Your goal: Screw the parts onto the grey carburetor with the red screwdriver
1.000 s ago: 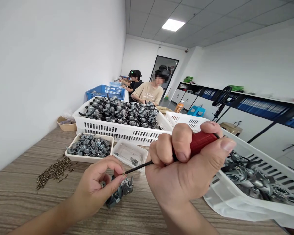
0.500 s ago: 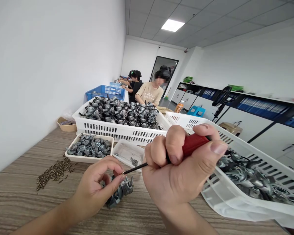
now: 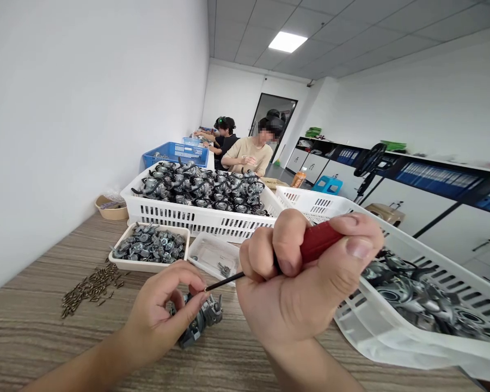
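My right hand (image 3: 298, 288) is wrapped round the red handle of a screwdriver (image 3: 319, 239), whose dark shaft slants down to the left. The thumb and forefinger of my left hand (image 3: 163, 310) pinch a small brass-coloured screw (image 3: 205, 289) at the shaft's tip. Just under these fingers a grey metal carburetor-like part (image 3: 206, 316) rests on the wooden table (image 3: 228, 365), partly hidden by my left hand. A pile of brass-coloured screws (image 3: 90, 288) lies to the left.
A cream tray (image 3: 147, 267) of small metal parts and a clear tray (image 3: 212, 251) stand behind my hands. Beyond is a white basket (image 3: 188, 216) of metal assemblies; another white basket (image 3: 371, 321) stands right. Two people sit farther back.
The fingers and thumb of my right hand have shifted slightly round the red handle. My left hand and the metal part look unmoved. A person in beige has raised a hand.
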The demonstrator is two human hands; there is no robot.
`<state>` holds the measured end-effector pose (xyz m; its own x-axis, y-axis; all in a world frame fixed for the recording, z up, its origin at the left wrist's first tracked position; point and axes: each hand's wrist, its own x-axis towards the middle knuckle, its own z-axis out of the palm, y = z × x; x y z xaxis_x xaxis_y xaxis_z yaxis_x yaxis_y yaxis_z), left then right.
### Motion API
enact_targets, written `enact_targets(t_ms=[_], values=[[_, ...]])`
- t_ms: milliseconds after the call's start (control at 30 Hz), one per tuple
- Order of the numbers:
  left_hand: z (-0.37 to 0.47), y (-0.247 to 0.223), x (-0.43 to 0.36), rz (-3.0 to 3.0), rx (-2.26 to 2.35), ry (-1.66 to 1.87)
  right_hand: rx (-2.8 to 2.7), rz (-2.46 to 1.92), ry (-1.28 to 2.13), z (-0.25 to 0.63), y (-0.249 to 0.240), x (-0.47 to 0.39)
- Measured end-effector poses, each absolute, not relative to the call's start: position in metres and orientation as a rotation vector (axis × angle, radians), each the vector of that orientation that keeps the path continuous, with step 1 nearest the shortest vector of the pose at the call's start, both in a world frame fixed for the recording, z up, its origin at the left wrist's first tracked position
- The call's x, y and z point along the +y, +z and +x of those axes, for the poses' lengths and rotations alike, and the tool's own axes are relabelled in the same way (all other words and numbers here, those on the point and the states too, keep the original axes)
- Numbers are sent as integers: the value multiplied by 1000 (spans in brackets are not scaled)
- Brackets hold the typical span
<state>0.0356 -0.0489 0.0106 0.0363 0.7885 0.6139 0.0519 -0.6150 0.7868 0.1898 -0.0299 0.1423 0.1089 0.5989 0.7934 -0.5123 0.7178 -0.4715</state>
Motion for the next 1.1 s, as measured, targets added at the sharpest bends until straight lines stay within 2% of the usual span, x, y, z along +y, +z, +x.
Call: enact_targets(t_ms=[200,500,867,1100], values=[[37,9,-48,1737,880,1644,-1204,-124,755,186,145,-28],[38,13,-47,1668,960,1711,-1323,-115,977,194,150,-29],[38,8,-41,1419,1105,1774,-1772,-157,890,214,168,-14],[37,6,-42,1519,1066,1788,-1753,-255,593,212,171,-9]])
